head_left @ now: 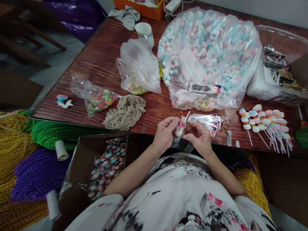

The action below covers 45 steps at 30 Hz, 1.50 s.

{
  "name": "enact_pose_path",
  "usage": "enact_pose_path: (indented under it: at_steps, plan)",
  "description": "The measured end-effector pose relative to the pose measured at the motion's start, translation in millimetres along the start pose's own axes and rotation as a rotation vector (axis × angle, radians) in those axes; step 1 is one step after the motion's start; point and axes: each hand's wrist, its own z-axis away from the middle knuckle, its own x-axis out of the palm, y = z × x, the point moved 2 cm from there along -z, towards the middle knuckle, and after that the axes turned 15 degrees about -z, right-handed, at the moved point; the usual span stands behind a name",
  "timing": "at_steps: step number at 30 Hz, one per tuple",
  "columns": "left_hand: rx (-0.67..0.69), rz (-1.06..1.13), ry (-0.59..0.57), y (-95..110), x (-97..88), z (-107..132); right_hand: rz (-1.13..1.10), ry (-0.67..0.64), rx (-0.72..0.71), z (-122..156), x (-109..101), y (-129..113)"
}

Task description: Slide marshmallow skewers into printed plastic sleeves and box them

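My left hand (166, 133) is closed on a marshmallow skewer (180, 129) in a clear printed wrapper, just over the table's front edge. Its white stick (188, 115) points up and to the right. Beside the wrapper is my right hand (200, 137), fingers curved, with thumb and forefinger apart; whether its fingertips touch the wrapper is hard to tell. Just behind my hands lies a fanned stack of printed wrappers (204, 121). On the right, several unwrapped marshmallow skewers (267, 122) lie in a pile, sticks toward me.
A large clear bag of marshmallows (209, 48) fills the back. Left of it are bags of gummy candy (102, 102), a crumpled cloth (126, 112) and a mug (144, 33). A box of wrapped candies (108, 163) stands below the table at left. Brown-framed glasses (225, 125) lie right.
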Motion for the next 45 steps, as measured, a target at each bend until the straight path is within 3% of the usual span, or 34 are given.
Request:
enact_pose_path:
  at_steps: [4,10,14,18,20,22,24,27,30,32,33,35,37,39,40,42,45]
  plan:
    - [0.0,-0.011,-0.044,-10.4,4.2,7.7,0.106,0.008,-0.026,0.1,3.2,-0.2]
    - [-0.14,-0.145,-0.29,-20.6,1.1,20.3,0.171,0.035,-0.116,-1.6,-2.7,-3.0]
    - [-0.276,-0.06,-0.415,-15.9,1.4,16.5,0.218,0.047,-0.222,-1.1,-1.8,1.8]
    - [-0.388,-0.067,-0.493,-17.1,3.5,6.8,0.128,0.038,-0.214,-9.4,-5.9,2.2]
    - [-0.437,-0.063,-0.514,-19.0,3.3,3.4,0.227,0.021,-0.249,-13.8,-12.6,-4.0]
    - [-0.473,-0.037,-0.541,-19.3,0.9,2.7,0.451,-0.127,-0.357,-15.2,-19.1,-13.4]
    - [-0.494,-0.055,-0.613,-18.6,-4.0,4.2,0.68,-0.412,-0.454,-12.0,-23.2,-20.0]
    - [-0.567,-0.168,-0.826,-19.3,-13.4,7.9,0.831,-0.725,-0.554,-2.9,-28.1,-21.9]
    - [-0.648,-0.253,-1.031,-19.6,-18.0,12.5,0.898,-0.808,-0.652,5.0,-29.7,-18.8]
    - [-0.607,-0.382,-1.103,-17.2,-16.7,16.0,0.942,-0.828,-0.636,9.0,-28.8,-15.8]
    - [-0.521,-0.497,-1.102,-15.1,-15.1,17.0,0.964,-0.826,-0.586,10.1,-28.2,-14.3]
    - [-0.207,-0.803,-1.011,-9.3,-10.2,17.5,1.0,-0.791,-0.4,10.1,-28.1,-11.7]
    - [0.179,-1.091,-0.838,-2.4,-4.4,18.0,0.989,-0.745,-0.16,8.8,-28.8,-11.0]
    - [0.417,-1.236,-0.683,1.7,0.1,18.3,0.96,-0.684,0.0,7.8,-29.0,-15.0]
    - [0.446,-1.247,-0.644,2.1,1.4,17.3,0.962,-0.634,0.014,7.7,-28.7,-19.2]
    - [0.322,-1.138,-0.632,0.1,1.1,12.3,1.0,-0.514,-0.094,8.7,-28.0,-30.5]
    - [-0.168,-0.743,-0.705,-8.7,-4.5,3.2,1.029,-0.435,-0.372,15.3,-29.3,-42.2]
